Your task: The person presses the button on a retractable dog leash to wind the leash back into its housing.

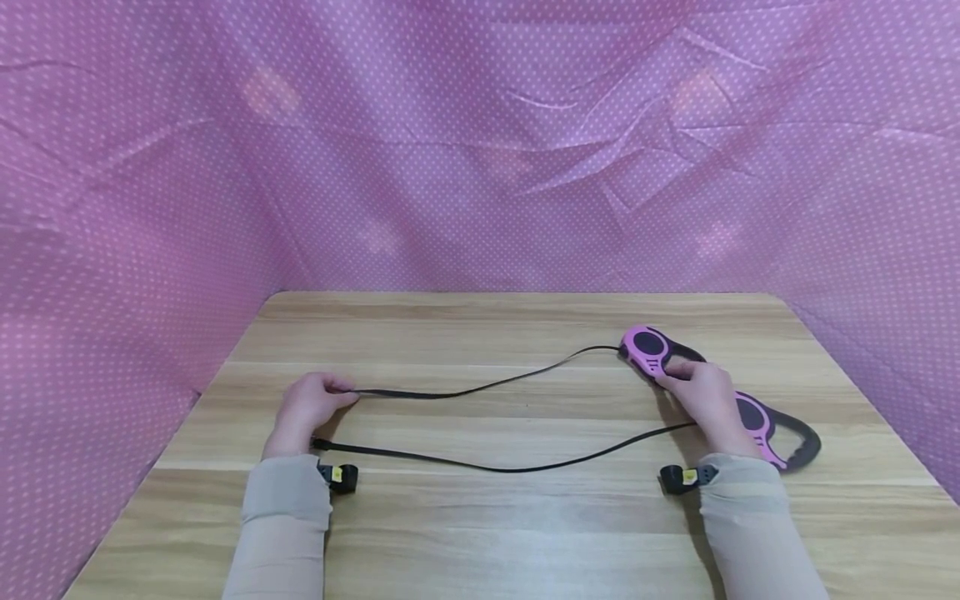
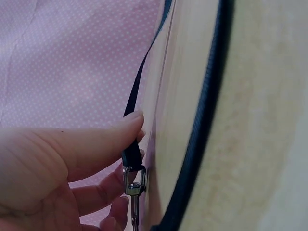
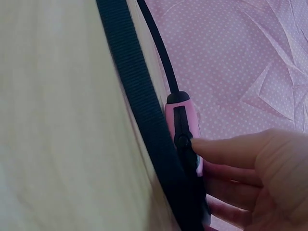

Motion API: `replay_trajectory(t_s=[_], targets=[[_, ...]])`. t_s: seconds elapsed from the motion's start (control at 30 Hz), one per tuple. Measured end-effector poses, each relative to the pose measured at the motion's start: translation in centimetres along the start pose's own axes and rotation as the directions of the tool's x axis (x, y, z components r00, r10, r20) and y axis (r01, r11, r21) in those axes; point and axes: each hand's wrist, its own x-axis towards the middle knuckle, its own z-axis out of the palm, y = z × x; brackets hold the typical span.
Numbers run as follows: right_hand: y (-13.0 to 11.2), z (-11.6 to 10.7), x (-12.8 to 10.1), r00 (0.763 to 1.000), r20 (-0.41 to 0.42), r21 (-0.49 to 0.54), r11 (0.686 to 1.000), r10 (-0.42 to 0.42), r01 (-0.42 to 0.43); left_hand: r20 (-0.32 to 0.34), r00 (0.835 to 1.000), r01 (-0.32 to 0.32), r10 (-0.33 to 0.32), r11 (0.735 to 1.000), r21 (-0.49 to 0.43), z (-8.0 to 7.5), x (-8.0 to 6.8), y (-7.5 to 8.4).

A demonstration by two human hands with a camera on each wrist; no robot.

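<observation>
Both forearms reach forward, sleeves down to the wrists, hands set well apart. The left hand [image 1: 309,406] lies low, thumb and fingers [image 2: 103,192] pinching together (knuckles up). The right hand [image 1: 705,398] curls over, thumb [image 3: 226,149] stretched out and pressing down.

Wooden table [image 1: 525,517], pink dotted cloth backdrop [image 1: 480,142]

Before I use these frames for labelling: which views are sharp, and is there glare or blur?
Head view: even light, sharp on the leash housing and strap, with soft pale glare patches on the pink cloth. Left wrist view: the near hand is soft, the metal clip crisp. Right wrist view: tabletop blurred.
</observation>
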Motion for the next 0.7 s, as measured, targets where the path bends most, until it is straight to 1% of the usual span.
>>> replay_trajectory(t_s=[0.13, 0.23, 0.37, 0.47, 0.53, 0.7], targets=[[0.20, 0.00, 0.07, 0.997, 0.024, -0.061, 0.996, -0.068, 0.069, -0.012, 1.000, 0.005, -0.005, 1.000, -0.007, -0.09, -0.09, 0.24], [0.28, 0.04, 0.13, 0.992, 0.036, -0.101, 0.987, -0.122, 0.125, -0.021, 1.000, -0.010, 0.010, 1.000, -0.004, -0.15, -0.08, 0.29], [0.30, 0.22, 0.20, 0.984, 0.034, -0.123, 0.976, -0.177, 0.180, -0.026, 0.999, -0.032, 0.032, 0.999, -0.025, -0.19, -0.09, 0.28], [0.21, 0.28, 0.18, 0.982, 0.041, -0.121, 0.975, -0.182, 0.186, -0.022, 0.999, -0.041, 0.040, 0.998, -0.045, -0.31, -0.24, 0.42], [0.14, 0.28, 0.13, 0.983, 0.051, -0.127, 0.975, -0.177, 0.182, -0.005, 1.000, -0.024, 0.024, 0.997, -0.075, -0.39, -0.35, 0.58], [-0.21, 0.25, -0.02, 0.984, 0.092, -0.144, 0.975, -0.156, 0.168, 0.010, 1.000, -0.014, 0.015, 0.993, -0.119, -0.62, -0.53, 0.90]])
